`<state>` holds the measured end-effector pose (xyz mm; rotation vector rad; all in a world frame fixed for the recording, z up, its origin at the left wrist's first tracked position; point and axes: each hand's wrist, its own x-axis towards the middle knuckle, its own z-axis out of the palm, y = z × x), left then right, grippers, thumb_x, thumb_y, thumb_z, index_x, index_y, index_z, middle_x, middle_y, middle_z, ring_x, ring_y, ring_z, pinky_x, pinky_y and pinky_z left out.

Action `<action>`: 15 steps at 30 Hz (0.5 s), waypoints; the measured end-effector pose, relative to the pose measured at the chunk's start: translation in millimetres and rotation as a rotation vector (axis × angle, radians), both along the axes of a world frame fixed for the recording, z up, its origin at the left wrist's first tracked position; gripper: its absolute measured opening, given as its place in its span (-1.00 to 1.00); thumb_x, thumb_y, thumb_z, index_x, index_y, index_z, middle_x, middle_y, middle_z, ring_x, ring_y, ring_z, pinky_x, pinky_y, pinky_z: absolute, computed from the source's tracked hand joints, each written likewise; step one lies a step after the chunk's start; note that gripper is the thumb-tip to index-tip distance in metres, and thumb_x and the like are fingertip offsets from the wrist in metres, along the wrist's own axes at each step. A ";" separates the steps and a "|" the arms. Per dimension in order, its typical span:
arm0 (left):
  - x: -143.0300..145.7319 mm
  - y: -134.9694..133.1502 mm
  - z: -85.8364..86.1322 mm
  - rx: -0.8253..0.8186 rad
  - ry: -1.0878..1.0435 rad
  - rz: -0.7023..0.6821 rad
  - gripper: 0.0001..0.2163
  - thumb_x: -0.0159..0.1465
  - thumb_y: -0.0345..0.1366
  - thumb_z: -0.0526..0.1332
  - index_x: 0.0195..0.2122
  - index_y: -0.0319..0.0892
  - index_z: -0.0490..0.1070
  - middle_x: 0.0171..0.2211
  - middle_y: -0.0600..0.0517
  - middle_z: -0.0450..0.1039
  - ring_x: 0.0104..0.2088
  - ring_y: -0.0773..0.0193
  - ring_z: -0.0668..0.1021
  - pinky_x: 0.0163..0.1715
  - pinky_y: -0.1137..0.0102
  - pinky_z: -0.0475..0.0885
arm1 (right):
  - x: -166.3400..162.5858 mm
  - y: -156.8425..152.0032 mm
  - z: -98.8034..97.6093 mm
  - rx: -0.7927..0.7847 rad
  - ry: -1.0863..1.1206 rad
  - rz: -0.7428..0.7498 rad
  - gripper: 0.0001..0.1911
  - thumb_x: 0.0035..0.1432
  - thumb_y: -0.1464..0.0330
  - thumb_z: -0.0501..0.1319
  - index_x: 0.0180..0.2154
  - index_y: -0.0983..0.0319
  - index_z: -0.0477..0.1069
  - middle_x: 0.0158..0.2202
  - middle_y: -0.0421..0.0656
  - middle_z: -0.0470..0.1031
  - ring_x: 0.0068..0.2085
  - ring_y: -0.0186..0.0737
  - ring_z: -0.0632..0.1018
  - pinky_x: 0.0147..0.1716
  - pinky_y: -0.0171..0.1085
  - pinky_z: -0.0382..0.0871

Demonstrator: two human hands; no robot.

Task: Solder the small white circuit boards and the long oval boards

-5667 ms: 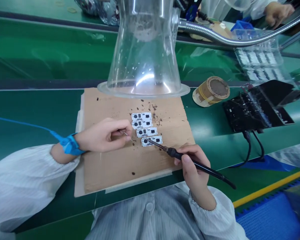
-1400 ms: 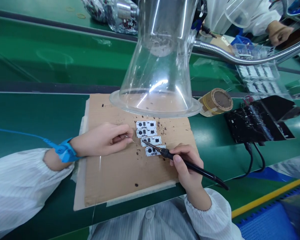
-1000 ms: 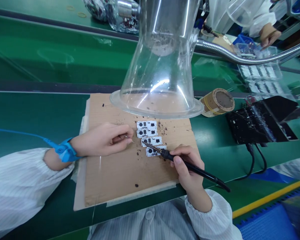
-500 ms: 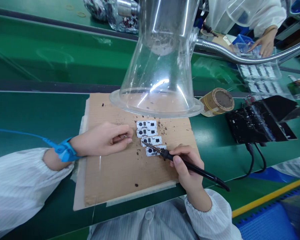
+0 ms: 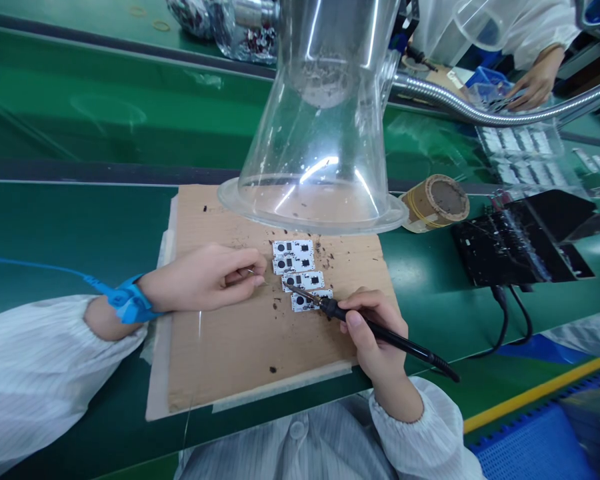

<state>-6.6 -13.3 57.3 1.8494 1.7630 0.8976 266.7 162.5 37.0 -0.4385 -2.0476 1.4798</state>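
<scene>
My right hand [image 5: 377, 327] grips a black soldering iron [image 5: 390, 337] like a pen. Its tip rests at the left part of the third white circuit board [image 5: 307, 280], counted from the far side. The iron's shaft crosses over the nearest board [image 5: 300, 303]. Two more boards [image 5: 293, 257] lie edge to edge just beyond. My left hand [image 5: 225, 277], wearing a blue wrist strap [image 5: 133, 300], is closed left of the boards, pinching thin solder wire [image 5: 251, 271]. A strand of it hangs below that hand; the rest is hidden in the fingers.
Brown cardboard [image 5: 220, 360] lies under the boards, with dark specks. A clear fume hood [image 5: 315, 160] hangs just beyond them. To the right are a round brown tub [image 5: 443, 200] and a black soldering-iron stand [image 5: 520, 240]. Across the bench, a co-worker's hand [image 5: 540, 80] reaches to a tray.
Both my hands, the iron and the boards look unmoved. The co-worker's hand across the bench has shifted slightly right, and another hand at the right edge has left view.
</scene>
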 end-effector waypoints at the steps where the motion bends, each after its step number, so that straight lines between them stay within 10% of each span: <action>1: -0.1 0.1 -0.3 -0.008 0.000 0.002 -0.87 0.50 -0.34 0.14 -0.24 -0.14 0.38 -0.59 0.25 0.18 -0.62 0.42 0.26 -0.57 0.52 0.16 | 0.1 0.0 0.0 -0.001 -0.002 0.000 -0.90 0.51 0.28 0.31 -0.11 0.13 0.59 -0.34 -0.18 0.55 -0.41 -0.28 0.55 -0.42 -0.32 0.46; 15: -0.3 -0.4 -0.5 -0.022 0.011 0.021 -0.87 0.49 -0.33 0.16 -0.25 -0.14 0.40 -0.59 0.24 0.23 -0.63 0.43 0.30 -0.57 0.53 0.18 | -3.9 0.9 2.0 0.011 -0.029 0.014 -0.91 0.51 0.29 0.30 -0.11 0.13 0.58 -0.36 -0.20 0.57 -0.46 -0.31 0.53 -0.47 -0.34 0.43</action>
